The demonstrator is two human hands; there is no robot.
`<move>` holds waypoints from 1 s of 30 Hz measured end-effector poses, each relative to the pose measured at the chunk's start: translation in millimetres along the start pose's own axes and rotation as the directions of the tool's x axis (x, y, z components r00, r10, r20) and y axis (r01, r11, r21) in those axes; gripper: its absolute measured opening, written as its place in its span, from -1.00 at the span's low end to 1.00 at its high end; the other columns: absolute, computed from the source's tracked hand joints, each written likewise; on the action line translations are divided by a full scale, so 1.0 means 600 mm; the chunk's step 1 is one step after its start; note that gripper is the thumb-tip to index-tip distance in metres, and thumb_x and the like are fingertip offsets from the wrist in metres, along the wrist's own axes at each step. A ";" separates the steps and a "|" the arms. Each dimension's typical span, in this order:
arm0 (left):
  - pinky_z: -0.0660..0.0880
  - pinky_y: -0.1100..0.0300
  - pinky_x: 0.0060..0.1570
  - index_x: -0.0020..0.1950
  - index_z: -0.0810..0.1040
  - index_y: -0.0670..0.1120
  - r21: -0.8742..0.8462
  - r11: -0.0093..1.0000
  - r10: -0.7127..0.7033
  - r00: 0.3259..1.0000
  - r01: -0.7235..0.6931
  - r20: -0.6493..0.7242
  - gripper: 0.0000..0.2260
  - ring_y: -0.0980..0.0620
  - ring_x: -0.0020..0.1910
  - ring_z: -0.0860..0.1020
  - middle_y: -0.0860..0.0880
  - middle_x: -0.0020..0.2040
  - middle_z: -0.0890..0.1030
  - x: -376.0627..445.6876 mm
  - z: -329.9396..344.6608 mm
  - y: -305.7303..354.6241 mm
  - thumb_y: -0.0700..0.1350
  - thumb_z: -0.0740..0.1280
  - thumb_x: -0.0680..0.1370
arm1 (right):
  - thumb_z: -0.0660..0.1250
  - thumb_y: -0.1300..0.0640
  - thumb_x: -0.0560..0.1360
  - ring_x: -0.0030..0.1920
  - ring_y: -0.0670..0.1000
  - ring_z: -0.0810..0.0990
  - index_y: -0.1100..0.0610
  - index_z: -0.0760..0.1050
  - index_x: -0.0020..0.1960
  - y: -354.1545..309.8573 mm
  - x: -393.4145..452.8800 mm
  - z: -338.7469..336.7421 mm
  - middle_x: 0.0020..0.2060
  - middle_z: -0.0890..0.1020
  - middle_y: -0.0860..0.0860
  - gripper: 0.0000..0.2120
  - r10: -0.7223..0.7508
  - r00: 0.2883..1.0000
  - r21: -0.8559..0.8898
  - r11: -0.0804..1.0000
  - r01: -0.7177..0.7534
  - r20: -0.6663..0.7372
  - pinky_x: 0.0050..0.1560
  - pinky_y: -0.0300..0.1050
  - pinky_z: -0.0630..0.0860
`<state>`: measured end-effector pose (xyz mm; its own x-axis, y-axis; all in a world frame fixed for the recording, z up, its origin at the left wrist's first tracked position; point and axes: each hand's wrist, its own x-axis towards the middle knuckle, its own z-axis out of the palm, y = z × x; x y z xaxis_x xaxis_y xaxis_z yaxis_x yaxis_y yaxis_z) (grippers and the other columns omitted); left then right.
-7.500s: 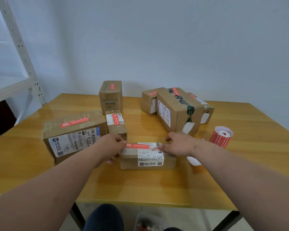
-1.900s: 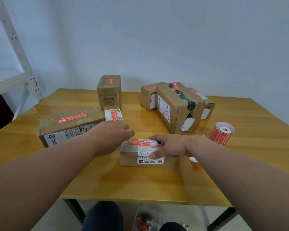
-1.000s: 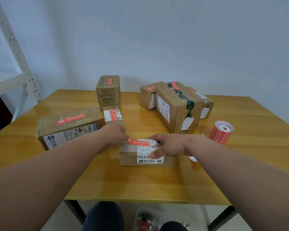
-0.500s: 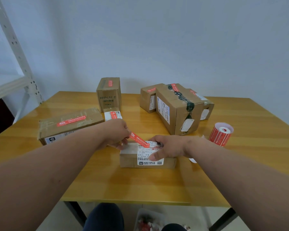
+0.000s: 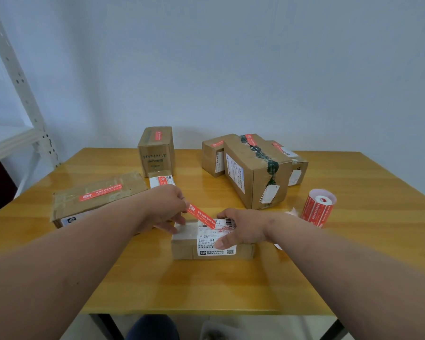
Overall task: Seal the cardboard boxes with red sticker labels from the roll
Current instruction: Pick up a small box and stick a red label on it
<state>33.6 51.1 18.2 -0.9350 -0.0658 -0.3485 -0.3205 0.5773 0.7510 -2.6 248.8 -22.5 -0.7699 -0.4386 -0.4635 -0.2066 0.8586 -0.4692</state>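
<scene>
A small flat cardboard box [image 5: 185,246] with a white shipping label lies near the table's front middle. My right hand [image 5: 241,228] holds it down, fingers over the top and thumb on the front label. My left hand [image 5: 166,208] pinches the left end of a red sticker label [image 5: 201,215], which slants up off the box; its right end still touches the box top. The red sticker roll [image 5: 318,207] stands to the right.
Several sealed boxes sit on the wooden table [image 5: 353,241]: a flat one [image 5: 96,195] at left, a tall one [image 5: 155,150] behind, a small one [image 5: 161,180], and a cluster [image 5: 253,168] at back right. A white metal shelf [image 5: 15,94] stands at left.
The red sticker lay flat on the box top earlier. My left hand took its left end and peeled it upward and leftward; my right hand stayed on the box.
</scene>
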 end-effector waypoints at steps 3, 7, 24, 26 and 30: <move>0.66 -0.04 -0.11 0.07 0.51 -0.20 -0.016 1.000 -0.002 1.000 0.002 -0.002 -0.88 -0.03 -0.01 0.64 -0.17 0.04 0.62 -0.004 0.000 0.004 -0.15 0.25 0.64 | 0.48 -0.18 0.39 0.30 0.04 0.44 -0.04 0.12 0.55 -0.001 -0.003 0.000 0.34 0.46 -0.03 -0.13 -0.006 1.000 -0.011 1.000 0.006 -0.003 0.41 0.06 0.33; 0.64 -0.13 -0.07 0.10 0.52 -0.22 -0.124 0.992 -0.007 1.000 0.004 -0.029 -0.86 -0.12 0.01 0.65 -0.22 0.07 0.62 -0.007 -0.017 0.008 -0.17 0.25 0.64 | 0.49 -0.17 0.39 0.32 0.04 0.43 -0.02 0.14 0.54 -0.001 -0.004 -0.001 0.35 0.45 -0.03 -0.14 -0.013 1.000 -0.009 1.000 0.013 -0.014 0.41 0.05 0.33; 0.62 -0.12 -0.02 -0.01 0.53 -0.18 -0.205 0.979 -0.012 1.000 0.012 0.001 -0.92 -0.05 -0.09 0.60 -0.18 -0.01 0.60 -0.003 0.005 -0.014 -0.18 0.30 0.61 | 0.50 -0.30 0.17 0.44 0.07 0.29 -0.10 0.32 0.44 0.010 -0.027 -0.028 0.42 0.36 -0.04 -0.10 0.034 0.997 0.062 0.997 -0.038 0.068 0.46 0.14 0.19; 0.63 -0.09 -0.05 0.01 0.52 -0.20 -0.196 0.980 -0.014 1.000 0.016 0.011 -0.91 -0.08 -0.06 0.60 -0.21 0.05 0.59 -0.004 0.007 -0.019 -0.18 0.29 0.62 | 0.52 -0.31 0.22 0.44 0.07 0.30 -0.06 0.23 0.50 0.005 -0.030 -0.022 0.43 0.35 -0.04 -0.04 0.102 0.980 -0.070 0.993 -0.091 0.169 0.47 0.13 0.20; 0.62 -0.17 -0.03 0.03 0.52 -0.23 -0.224 0.974 -0.023 1.000 0.027 0.021 -0.89 -0.11 -0.01 0.60 -0.25 0.08 0.58 -0.003 0.005 -0.023 -0.19 0.28 0.62 | 0.50 -0.22 0.30 0.23 0.01 0.50 0.02 0.48 0.30 -0.019 -0.038 -0.016 0.21 0.57 -0.06 -0.35 0.074 0.982 -0.135 0.990 -0.050 0.177 0.36 0.06 0.37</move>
<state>40.1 45.7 6.3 -0.9239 -0.0618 -0.3775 -0.3717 0.3781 0.8478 11.3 251.4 0.9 -0.6643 -0.4141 -0.6223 -0.2472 0.9074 -0.3399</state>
